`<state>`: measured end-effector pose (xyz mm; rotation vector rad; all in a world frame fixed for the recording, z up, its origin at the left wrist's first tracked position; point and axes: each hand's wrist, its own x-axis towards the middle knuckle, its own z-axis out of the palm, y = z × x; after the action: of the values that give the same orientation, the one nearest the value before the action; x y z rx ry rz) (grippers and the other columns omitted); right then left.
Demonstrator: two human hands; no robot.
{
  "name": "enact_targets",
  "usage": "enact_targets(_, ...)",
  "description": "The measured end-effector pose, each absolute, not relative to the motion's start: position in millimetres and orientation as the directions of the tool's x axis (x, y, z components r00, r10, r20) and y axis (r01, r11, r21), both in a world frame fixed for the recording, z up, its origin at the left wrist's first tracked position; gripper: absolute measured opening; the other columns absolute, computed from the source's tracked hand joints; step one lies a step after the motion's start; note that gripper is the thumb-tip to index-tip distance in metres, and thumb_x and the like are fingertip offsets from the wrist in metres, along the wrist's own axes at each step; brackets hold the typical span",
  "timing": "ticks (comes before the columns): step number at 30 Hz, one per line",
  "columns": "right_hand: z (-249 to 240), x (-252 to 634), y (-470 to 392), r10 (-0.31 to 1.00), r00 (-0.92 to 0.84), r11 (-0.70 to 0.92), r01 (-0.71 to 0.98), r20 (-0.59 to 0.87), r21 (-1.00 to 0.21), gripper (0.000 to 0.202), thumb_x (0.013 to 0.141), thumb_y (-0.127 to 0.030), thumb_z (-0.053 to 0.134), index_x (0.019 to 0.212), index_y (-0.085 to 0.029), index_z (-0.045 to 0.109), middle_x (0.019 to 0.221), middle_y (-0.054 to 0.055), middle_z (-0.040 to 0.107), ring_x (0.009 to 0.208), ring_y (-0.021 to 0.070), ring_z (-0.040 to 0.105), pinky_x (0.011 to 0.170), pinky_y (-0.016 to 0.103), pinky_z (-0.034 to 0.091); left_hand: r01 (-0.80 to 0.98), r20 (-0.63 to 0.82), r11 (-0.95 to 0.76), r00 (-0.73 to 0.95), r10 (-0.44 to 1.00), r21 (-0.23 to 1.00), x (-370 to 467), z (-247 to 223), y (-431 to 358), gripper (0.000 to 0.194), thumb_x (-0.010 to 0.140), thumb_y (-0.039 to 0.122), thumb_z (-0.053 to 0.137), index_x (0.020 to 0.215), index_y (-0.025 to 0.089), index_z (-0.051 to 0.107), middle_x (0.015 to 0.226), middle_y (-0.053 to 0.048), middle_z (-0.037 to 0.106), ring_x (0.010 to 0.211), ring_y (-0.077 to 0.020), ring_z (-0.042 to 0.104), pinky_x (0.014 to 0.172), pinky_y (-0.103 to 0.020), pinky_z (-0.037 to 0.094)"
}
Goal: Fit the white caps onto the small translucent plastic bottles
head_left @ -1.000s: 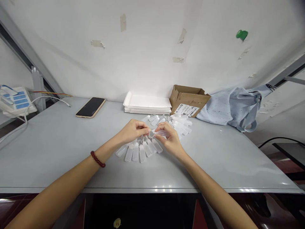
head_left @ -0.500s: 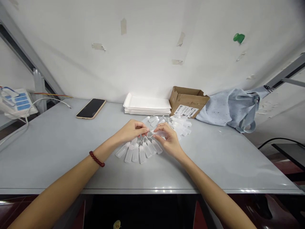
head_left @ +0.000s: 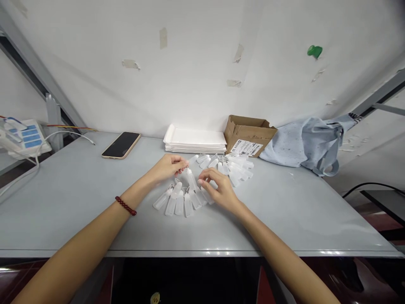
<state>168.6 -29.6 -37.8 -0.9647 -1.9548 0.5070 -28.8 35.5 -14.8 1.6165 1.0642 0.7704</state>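
Note:
My left hand (head_left: 172, 166) is closed in a pinch at the top of a small translucent plastic tube (head_left: 191, 180), which hangs from the fingertips by what looks like a thin loop. Just right of that tube, my right hand (head_left: 219, 188) has thumb and fingers apart and holds nothing. Below both hands, several similar tubes (head_left: 179, 203) lie fanned out on the table, their thin white loops towards the middle. Behind my right hand spreads a second group of the same tubes (head_left: 238, 169). My right fingers partly cover the right end of the near fan.
A stack of white envelopes (head_left: 196, 141) lies against the wall, beside an open cardboard box (head_left: 248, 135). Pale blue cloth (head_left: 294, 145) is heaped at the right. A phone (head_left: 121, 145) and a white cable (head_left: 71, 132) lie at the left of the grey table (head_left: 79, 202).
My right hand has let go of the tube and moved slightly down, fingers opening. My left hand has moved left and up, and the tube now hangs from it.

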Motion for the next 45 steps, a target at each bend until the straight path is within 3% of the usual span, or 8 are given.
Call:
enact_targets(5,-46,182,-15,0.794,-0.212,0.554,0.64,0.57,-0.533,0.016,0.089,-0.016,0.043,0.089,-0.017,0.059,0.088,0.008,0.062,0.082,0.0179,0.057,0.072,0.031,0.048,0.453,-0.22,-0.06,0.539,0.813,0.89,-28,-15,32,0.027,0.072,0.039,0.059,0.058,0.016,0.057,0.05,0.004,0.042,0.046,-0.0089,0.035,0.047,-0.024,0.025)
enact_targets(8,-53,190,-7,0.811,-0.305,0.488,0.824,0.5,-0.288,0.028,0.088,-0.011,0.04,0.11,-0.013,0.057,0.115,0.016,0.059,0.106,0.0259,0.052,0.086,0.04,0.045,0.548,-0.164,-0.146,0.477,0.863,0.824,-27,-18,32,0.026,0.071,0.036,0.057,0.054,0.016,0.056,0.049,0.003,0.045,0.048,-0.0106,0.039,0.048,-0.024,0.026)
enact_targets(11,-59,193,-3,0.874,-0.324,0.369,0.928,0.362,-0.06,0.043,0.086,-0.004,0.036,0.125,-0.014,0.05,0.136,0.016,0.048,0.122,0.032,0.04,0.092,0.048,0.039,0.583,-0.099,-0.201,0.441,0.892,0.787,-26,-23,35,0.021,0.069,0.034,0.056,0.059,0.015,0.06,0.055,0.001,0.054,0.054,-0.0134,0.048,0.052,-0.024,0.033)
enact_targets(15,-62,194,-2,0.911,-0.317,0.31,0.948,0.263,0.071,0.05,0.084,0.0,0.032,0.129,-0.017,0.048,0.14,0.012,0.046,0.125,0.0346,0.036,0.093,0.055,0.032,0.64,0.011,-0.275,0.385,0.923,0.717,-26,-26,36,0.02,0.07,0.032,0.054,0.072,0.015,0.066,0.07,-0.002,0.066,0.068,-0.0184,0.058,0.062,-0.027,0.041)
enact_targets(25,-59,193,0,0.877,-0.362,0.371,0.928,0.315,0.033,0.031,0.089,-0.008,0.037,0.112,-0.015,0.057,0.107,0.012,0.066,0.103,0.0272,0.048,0.088,0.043,0.029,0.634,0.113,-0.37,0.407,0.906,0.68,-21,-20,26,0.026,0.078,0.033,0.047,0.078,0.016,0.067,0.083,-0.004,0.07,0.081,-0.0205,0.061,0.072,-0.028,0.044)
enact_targets(36,-64,193,3,0.896,-0.251,0.271,0.963,0.366,-0.004,0.026,0.087,-0.017,0.048,0.11,-0.016,0.059,0.113,0.017,0.051,0.103,0.0309,0.046,0.081,0.043,0.038,0.606,0.114,-0.359,0.404,0.908,0.71,-20,-22,27,0.025,0.078,0.034,0.048,0.077,0.016,0.067,0.08,-0.005,0.069,0.077,-0.0208,0.06,0.068,-0.028,0.043)
enact_targets(41,-69,196,8,0.878,-0.258,0.301,0.952,0.403,-0.046,0.029,0.083,-0.008,0.044,0.108,-0.014,0.059,0.112,0.018,0.051,0.101,0.028,0.048,0.085,0.042,0.042,0.604,0.106,-0.353,0.405,0.908,0.715,-19,-24,28,0.024,0.078,0.033,0.049,0.077,0.016,0.066,0.078,-0.005,0.069,0.075,-0.0199,0.06,0.066,-0.028,0.042)
enact_targets(45,-70,196,9,0.892,-0.2,0.295,0.937,0.406,-0.185,0.037,0.082,-0.003,0.036,0.111,-0.014,0.057,0.11,0.017,0.052,0.092,0.0236,0.055,0.078,0.037,0.046,0.607,0.091,-0.344,0.408,0.909,0.717,-20,-25,28,0.023,0.078,0.033,0.05,0.077,0.016,0.066,0.077,-0.005,0.069,0.074,-0.0199,0.059,0.065,-0.028,0.042)
